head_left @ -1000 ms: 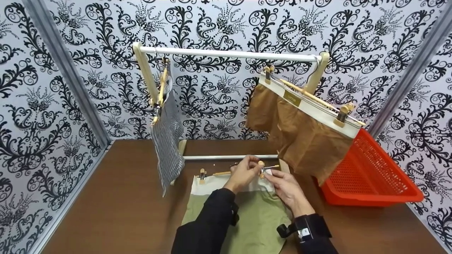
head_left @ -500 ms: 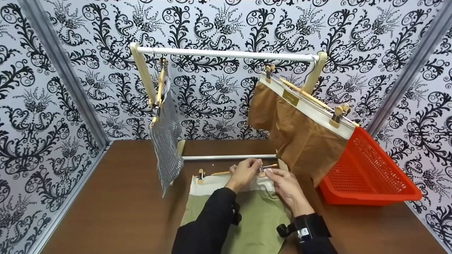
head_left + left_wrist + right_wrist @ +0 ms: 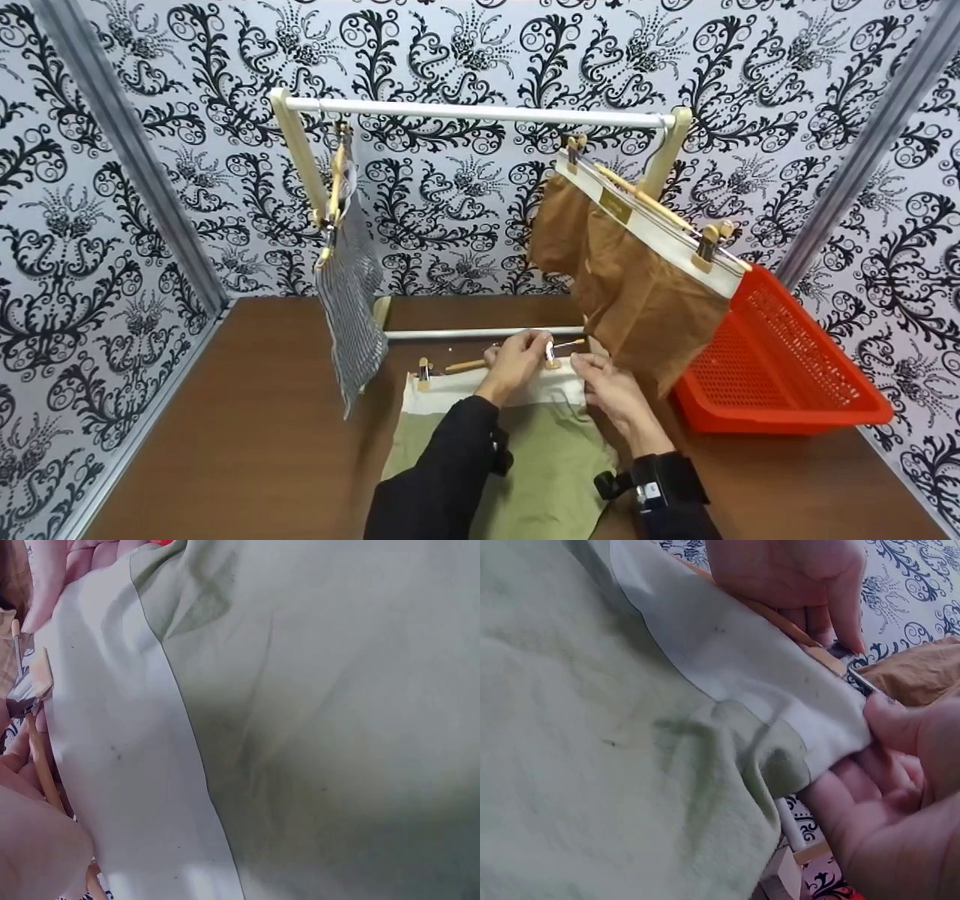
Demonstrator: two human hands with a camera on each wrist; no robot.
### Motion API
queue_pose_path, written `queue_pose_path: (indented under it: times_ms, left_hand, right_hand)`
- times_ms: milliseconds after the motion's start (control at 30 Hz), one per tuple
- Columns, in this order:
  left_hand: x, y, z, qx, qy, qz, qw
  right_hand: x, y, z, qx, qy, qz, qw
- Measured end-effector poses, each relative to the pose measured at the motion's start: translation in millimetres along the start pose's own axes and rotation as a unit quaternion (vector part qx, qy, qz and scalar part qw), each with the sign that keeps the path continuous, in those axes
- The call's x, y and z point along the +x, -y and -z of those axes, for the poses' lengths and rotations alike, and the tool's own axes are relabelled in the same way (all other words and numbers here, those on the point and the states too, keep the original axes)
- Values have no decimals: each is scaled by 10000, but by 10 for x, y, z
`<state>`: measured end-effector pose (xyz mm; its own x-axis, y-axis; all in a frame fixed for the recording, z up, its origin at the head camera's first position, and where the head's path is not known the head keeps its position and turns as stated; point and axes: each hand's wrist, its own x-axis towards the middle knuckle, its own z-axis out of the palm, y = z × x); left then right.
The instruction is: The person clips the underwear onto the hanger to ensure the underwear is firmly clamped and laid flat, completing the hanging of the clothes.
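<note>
A green garment (image 3: 547,465) with a white waistband (image 3: 454,394) hangs by a clip hanger, whose wooden rod (image 3: 466,365) runs along its top edge. The left clip (image 3: 424,373) grips the waistband. My left hand (image 3: 514,371) pinches the right clip (image 3: 552,358) between thumb and finger; the clip's wooden pad (image 3: 826,660) sits at the waistband edge. Just right of it, my right hand (image 3: 619,397) pinches the waistband's corner, thumb on top and fingers underneath in the right wrist view. Whether the clip's jaws are fully closed on the cloth is hard to tell.
Behind stands a rack with a white top bar (image 3: 472,112). A striped garment (image 3: 351,292) hangs at its left, brown shorts (image 3: 637,277) at its right, close above my right hand. A red plastic basket (image 3: 787,420) stands on the brown table (image 3: 247,450) at right.
My right fingers have moved from the clip out to the waistband's corner. The left hand keeps hold of the clip, which has tipped slightly. The head view has shifted a little.
</note>
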<state>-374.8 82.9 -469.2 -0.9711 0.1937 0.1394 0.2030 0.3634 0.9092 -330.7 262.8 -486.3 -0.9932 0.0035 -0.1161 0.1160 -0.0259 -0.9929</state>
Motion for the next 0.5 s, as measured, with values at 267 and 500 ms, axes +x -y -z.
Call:
queue_pose_path:
  times_ms: [267, 500]
  left_hand:
    - [26, -26, 43, -325, -221, 65, 9992]
    - [46, -70, 90, -366, -411, -10, 9985]
  right_hand:
    - [-50, 43, 118, -1, 1357, 123, 9907]
    - [-46, 41, 128, -43, 1558, 237, 9875]
